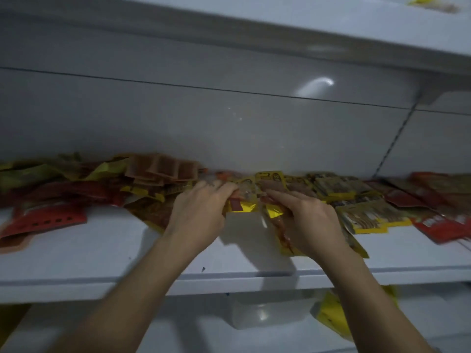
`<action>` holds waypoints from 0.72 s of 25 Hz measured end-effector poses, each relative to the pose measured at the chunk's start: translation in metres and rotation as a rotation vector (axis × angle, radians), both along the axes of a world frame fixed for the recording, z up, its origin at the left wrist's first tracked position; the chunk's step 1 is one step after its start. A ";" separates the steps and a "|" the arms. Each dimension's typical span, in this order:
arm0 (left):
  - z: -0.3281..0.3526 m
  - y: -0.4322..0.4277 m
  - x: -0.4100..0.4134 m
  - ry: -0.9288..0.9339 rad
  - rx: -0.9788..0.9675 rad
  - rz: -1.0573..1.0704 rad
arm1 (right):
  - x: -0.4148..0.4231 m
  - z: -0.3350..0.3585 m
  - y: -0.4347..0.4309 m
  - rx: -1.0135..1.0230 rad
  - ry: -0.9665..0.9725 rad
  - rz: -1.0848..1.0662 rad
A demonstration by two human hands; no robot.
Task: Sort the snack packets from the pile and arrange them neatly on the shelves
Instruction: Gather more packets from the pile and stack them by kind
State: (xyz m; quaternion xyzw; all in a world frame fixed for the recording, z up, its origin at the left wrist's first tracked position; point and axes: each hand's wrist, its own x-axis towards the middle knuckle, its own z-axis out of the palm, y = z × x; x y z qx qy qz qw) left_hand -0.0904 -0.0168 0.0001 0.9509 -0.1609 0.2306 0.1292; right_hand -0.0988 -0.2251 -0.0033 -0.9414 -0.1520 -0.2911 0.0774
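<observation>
A white shelf [102, 250] runs across the whole view, with an upper shelf [331, 21] overhead and a lower one beneath, where a loose yellow pack [331, 317] shows at the edge. On the left of the middle shelf lies the unsorted pile [76, 189], a jumble of red, brown and yellow snack packets overlapping at all angles. To the right the sorted stacks [356, 200] sit in flatter, overlapping rows of yellow-edged packets, with red packets [438, 220] beyond them at the far right. Between pile and rows, both hands work close together. The left hand [201, 215] has its fingers curled over the top of a yellow packet [242, 207] and grips it; the right hand [313, 222] lies with fingers nearly straight on a second yellow packet [280, 233], pressing it to the shelf just beside the rows. The step appears to be drawing matching yellow packets out of the pile's edge and squaring them up. The sorting looks partly done, since much of the pile remains. The next move probably calls for sliding these two rightward against the like-coloured row, edges aligned, without dragging neighbouring packets along or nudging anything off the front lip.
</observation>
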 end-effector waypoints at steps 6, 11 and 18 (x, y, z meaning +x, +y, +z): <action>-0.026 -0.081 0.000 0.091 0.102 -0.099 | -0.022 -0.027 -0.074 0.019 0.006 -0.361; -0.052 -0.144 -0.004 0.266 0.130 -0.085 | -0.021 -0.054 -0.116 0.014 0.331 -0.213; -0.073 -0.165 -0.011 0.380 0.006 0.028 | -0.006 -0.075 -0.143 0.120 0.427 -0.074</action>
